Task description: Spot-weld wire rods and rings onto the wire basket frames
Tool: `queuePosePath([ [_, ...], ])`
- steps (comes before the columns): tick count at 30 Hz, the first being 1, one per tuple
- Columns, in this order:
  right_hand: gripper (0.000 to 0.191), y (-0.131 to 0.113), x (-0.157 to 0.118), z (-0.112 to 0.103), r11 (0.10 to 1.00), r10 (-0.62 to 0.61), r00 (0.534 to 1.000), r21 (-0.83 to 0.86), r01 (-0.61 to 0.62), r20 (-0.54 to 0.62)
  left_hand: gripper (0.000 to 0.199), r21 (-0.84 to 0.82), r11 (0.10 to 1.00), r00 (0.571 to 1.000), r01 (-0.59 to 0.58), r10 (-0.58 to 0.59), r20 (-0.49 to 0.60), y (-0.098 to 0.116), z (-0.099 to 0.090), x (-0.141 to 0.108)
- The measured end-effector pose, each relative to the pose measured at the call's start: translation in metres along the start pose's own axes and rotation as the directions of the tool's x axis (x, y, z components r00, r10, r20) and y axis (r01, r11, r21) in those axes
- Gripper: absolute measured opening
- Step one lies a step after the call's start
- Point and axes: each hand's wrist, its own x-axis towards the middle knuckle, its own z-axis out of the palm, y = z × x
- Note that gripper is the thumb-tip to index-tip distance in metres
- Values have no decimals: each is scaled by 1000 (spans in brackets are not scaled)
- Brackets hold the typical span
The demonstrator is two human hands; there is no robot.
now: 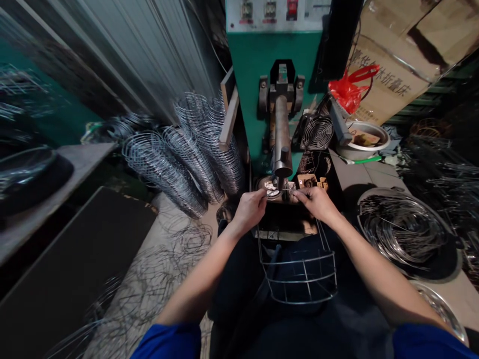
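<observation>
A wire frame (307, 281) with curved bars hangs over my lap, its upper wires running up towards my hands below the machine's metal cylinder (282, 134). My left hand (250, 210) is closed in a pinch on the wire frame's upper end, left of the cylinder's tip. On the other side, my right hand (318, 202) pinches the frame's upper end between thumb and finger. Thin wire shows between the two hands, right at the electrode tip (280, 183). Whether the tip touches the wire is too small to tell.
The green machine (247, 65) stands ahead. Stacks of wire rings (164, 169) lean at the left, near loose wires on the floor. At the right are a round tray of wire pieces (402, 232), a white bowl (368, 137), a fan (318, 130) and a red bag (348, 92).
</observation>
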Motion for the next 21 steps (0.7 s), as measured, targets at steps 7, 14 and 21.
queuePosePath([
  [7, 34, 3, 1, 2, 1000, -16, 1000, 10, 17, -16, 19, 35, 999, 1000, 2, -3, 17, -2, 2, -1],
  [14, 32, 6, -1, 3, 998, -4, 1000, 63, 5, -20, 17, 105, 994, 998, 7, -14, 60, 2, -1, 0],
  [21, 33, 7, -1, 5, 996, 6, 1000, 94, -5, -14, 15, 118, 992, 995, 53, -62, 74, 7, -3, 1],
])
